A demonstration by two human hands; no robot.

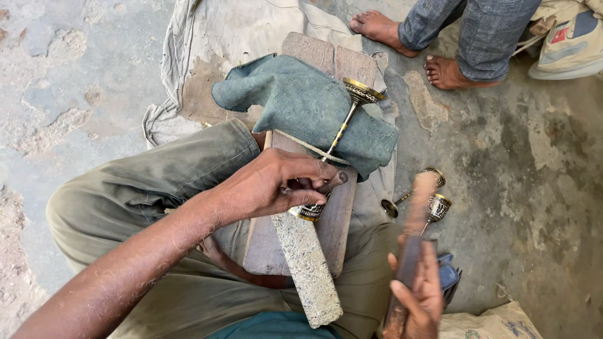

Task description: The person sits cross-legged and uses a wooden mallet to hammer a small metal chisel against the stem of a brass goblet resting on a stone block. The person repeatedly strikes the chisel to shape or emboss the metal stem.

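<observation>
Left hand clamps a brass goblet on its side across the wooden plank, fingers closed round the engraved cup, stem and base pointing far, onto the grey-green cloth. Right hand is wrapped tight on a wooden stick, raised and blurred. Two similar goblets lie right, on the floor. Judging by that, one piece is in hand, others waiting or done; cannot tell which.

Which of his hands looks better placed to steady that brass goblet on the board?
The left hand. It already grips the goblet at its cup end, pressing it onto the board. The right hand is off to the side, its grip full with a wooden stick.
</observation>
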